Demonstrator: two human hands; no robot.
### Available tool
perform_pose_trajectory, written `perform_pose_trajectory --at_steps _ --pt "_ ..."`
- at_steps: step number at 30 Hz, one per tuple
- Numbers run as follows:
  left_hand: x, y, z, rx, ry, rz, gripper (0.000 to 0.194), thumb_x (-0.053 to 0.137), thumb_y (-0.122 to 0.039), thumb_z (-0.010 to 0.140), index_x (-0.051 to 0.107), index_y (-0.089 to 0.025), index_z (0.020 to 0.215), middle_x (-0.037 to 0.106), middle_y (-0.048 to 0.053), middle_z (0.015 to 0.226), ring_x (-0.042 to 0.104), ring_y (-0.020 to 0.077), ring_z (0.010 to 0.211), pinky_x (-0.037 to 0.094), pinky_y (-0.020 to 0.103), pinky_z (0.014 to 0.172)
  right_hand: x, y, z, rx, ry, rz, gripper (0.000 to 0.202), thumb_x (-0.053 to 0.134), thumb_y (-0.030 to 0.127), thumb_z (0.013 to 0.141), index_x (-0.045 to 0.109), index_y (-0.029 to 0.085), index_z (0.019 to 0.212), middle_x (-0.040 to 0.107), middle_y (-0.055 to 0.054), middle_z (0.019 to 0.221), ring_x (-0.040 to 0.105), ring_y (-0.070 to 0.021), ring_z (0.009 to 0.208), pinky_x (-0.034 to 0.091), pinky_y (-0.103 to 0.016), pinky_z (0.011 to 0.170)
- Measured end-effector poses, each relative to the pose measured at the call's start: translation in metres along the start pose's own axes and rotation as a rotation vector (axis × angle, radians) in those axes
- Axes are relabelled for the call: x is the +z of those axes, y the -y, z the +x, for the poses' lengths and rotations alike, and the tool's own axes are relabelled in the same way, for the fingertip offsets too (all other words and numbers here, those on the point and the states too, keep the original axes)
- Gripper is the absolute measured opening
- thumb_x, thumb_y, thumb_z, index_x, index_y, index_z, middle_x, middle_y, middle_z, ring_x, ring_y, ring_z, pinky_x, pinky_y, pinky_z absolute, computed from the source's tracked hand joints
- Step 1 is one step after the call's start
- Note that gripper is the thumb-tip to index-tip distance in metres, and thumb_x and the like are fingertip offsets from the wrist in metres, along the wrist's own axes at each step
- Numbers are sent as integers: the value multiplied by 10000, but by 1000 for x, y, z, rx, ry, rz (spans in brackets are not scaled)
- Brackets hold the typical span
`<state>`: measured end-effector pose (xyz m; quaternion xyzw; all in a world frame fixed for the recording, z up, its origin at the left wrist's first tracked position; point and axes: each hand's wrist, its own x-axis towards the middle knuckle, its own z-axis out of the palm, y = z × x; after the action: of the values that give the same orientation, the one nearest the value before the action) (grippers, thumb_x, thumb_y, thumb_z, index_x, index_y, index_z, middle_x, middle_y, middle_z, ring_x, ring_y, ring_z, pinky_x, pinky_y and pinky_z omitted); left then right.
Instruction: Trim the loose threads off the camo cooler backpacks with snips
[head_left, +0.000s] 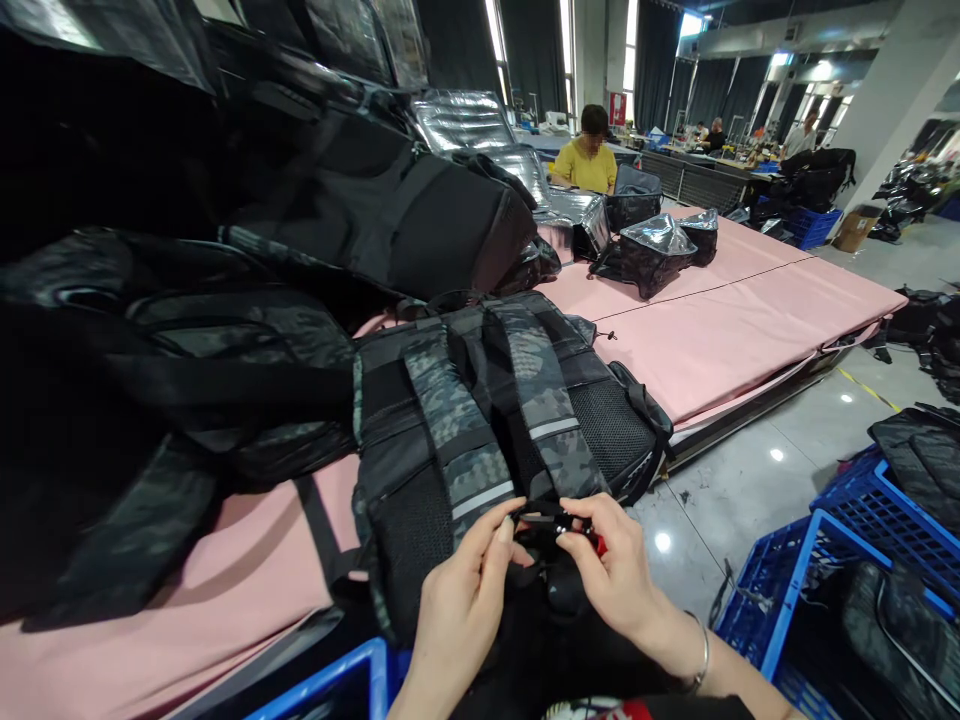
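A black and camouflage backpack [472, 400] lies with its shoulder straps up on the pink-covered table [750, 330]. At the backpack's near edge, my left hand [469, 590] pinches a black strap end, thumb against fingers. Close beside it on the right, my right hand [615, 565] grips a small black buckle piece [551, 522]. A bit of red shows by the right fingers. Whether the buckle's parts are joined is too small to tell.
More dark bags [247, 330] are piled at the left. Silver-lined bags [652, 245] stand farther back, near a person in yellow [589, 160]. Blue crates [795, 580] holding bags stand at the lower right; another blue rim [330, 680] is at the lower left.
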<state>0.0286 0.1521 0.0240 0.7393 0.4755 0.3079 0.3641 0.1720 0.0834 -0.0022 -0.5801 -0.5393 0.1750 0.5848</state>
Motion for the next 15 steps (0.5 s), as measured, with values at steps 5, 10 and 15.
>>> perform_pose_trajectory --at_steps 5,10,15 --pt "0 -1 0 -23 19 -54 426 388 -477 823 592 -165 1029 626 2 603 611 168 631 477 257 658 6 -2 -1 -99 3 -70 258 501 149 833 557 196 1081 600 -54 902 570 -143 752 491 -267 675" --pt "1 -2 -1 -61 51 -143 402 421 -473 810 602 -171 1005 607 0 604 586 169 644 466 270 678 8 -2 1 -168 -32 -183 231 470 176 867 556 176 1082 613 -73 877 565 -162 760 490 -287 662" --pt "-6 -6 7 -225 52 -511 375 564 -437 735 633 -135 947 655 43 686 542 145 595 468 273 644 2 -2 5 -91 -88 -53 181 482 169 856 604 190 988 641 -53 865 594 -157 798 487 -282 712"
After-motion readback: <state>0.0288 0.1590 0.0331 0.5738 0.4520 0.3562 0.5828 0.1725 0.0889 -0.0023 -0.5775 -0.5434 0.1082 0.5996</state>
